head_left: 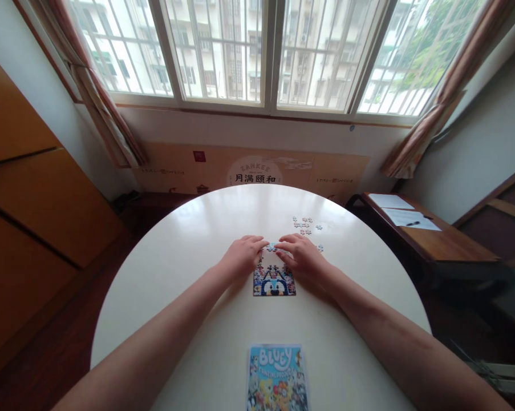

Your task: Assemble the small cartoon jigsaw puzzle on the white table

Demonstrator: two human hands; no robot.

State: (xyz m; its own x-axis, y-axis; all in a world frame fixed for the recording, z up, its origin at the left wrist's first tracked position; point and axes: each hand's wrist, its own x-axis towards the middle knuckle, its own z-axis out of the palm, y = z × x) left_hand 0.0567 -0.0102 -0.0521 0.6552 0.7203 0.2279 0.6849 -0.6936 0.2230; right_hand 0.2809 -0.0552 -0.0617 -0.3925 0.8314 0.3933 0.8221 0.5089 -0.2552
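A partly assembled jigsaw puzzle (275,285) lies flat on the round white table, a dark blue cartoon dog's face along its near side and a bare gap in its middle. My left hand (245,254) is closed at the puzzle's upper left, fingers bent with their tips at its far edge. On the other side, my right hand (303,255) has its fingers closed at a light blue jigsaw piece (271,248) on the far edge. The fingers partly cover that edge, so the exact grip is hard to see. A Bluey picture card (278,377) lies nearer to me.
Several loose jigsaw pieces (302,225) are scattered beyond my right hand, with more beside its wrist. The table (167,274) has a curved edge. A wooden side table (449,242) at the right bears papers (411,219) and pens. Windows and a low panel stand behind.
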